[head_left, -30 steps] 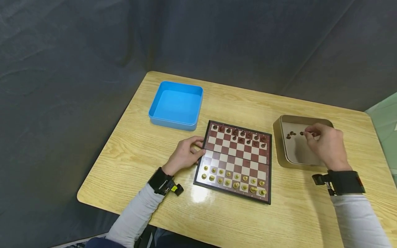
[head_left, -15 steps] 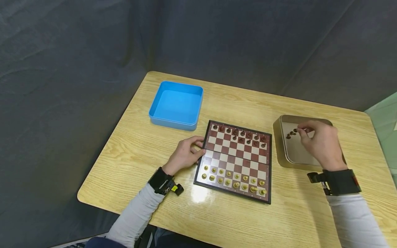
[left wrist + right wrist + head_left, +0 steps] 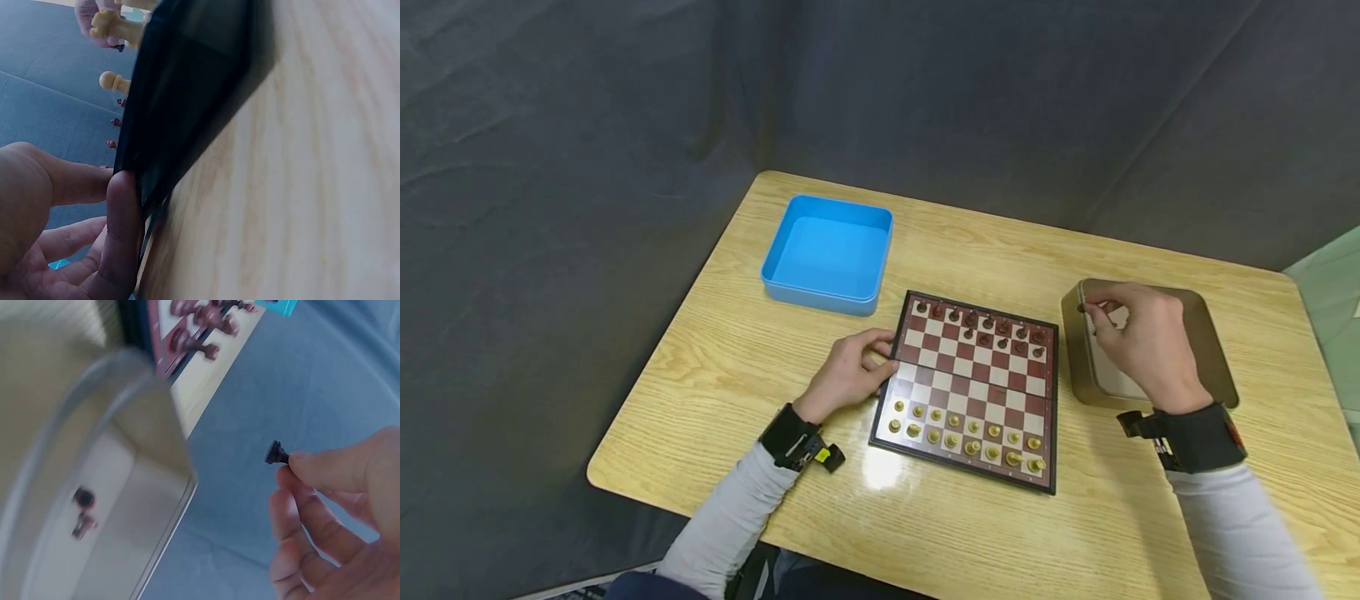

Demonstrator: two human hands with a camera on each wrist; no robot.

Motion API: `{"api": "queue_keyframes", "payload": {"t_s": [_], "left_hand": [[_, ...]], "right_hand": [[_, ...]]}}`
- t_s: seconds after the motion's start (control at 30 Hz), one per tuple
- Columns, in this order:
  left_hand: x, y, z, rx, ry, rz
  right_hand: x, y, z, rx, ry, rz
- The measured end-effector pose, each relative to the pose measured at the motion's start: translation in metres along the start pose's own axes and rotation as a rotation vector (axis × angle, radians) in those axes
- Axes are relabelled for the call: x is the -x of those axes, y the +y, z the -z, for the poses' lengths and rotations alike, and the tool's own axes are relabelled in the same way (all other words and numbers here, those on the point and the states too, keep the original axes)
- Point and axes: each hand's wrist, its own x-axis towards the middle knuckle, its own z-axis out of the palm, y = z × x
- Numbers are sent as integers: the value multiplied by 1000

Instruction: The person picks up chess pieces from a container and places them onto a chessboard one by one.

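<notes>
My left hand point(image 3: 844, 375) grips the left edge of the chessboard point(image 3: 973, 367) between thumb and fingers, as the left wrist view shows close up. Gold pieces fill the two near rows of the board, while dark pieces fill the far row and part of the row before it. Over the left side of the metal tin point(image 3: 1078, 371), my right hand point(image 3: 1150, 346) pinches a small dark chess piece point(image 3: 275, 453) by its top, with its base pointing away from the fingers. Inside the tin, other dark chess pieces point(image 3: 83, 498) lie loose, mostly hidden by the hand in the head view.
Beyond the board to the left stands a blue open box point(image 3: 827, 250) with nothing in it. Board, tin and box all rest on a wooden table point(image 3: 715, 367). A dark curtain point(image 3: 925, 108) hangs behind the table.
The right hand has moved left across the tin, rising with a dark chess piece pinched in its fingers to the tin's left rim. My left hand stays on the chessboard's edge.
</notes>
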Motion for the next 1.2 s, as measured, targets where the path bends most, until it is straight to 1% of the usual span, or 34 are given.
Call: {"api": "queue_keyframes", "payload": {"t_s": [0.2, 0.3, 0.5, 0.73, 0.97, 1.2], "left_hand": [[0, 0, 0, 3, -1, -4], [0, -1, 0, 3, -2, -7], [0, -1, 1, 7, -1, -10], [-1, -1, 0, 6, -5, -14], [-1, -1, -1, 22, -8, -13], [-2, 0, -3, 16, -9, -9]], "right_hand": [[-6, -16, -9, -21, -42, 40], [-9, -24, -15, -32, -56, 43], [-18, -41, -27, -87, -79, 50], [-27, -58, -39, -100, -105, 71], [-33, -70, -50, -145, -135, 99], [-36, -77, -59, -170, -166, 97]]}}
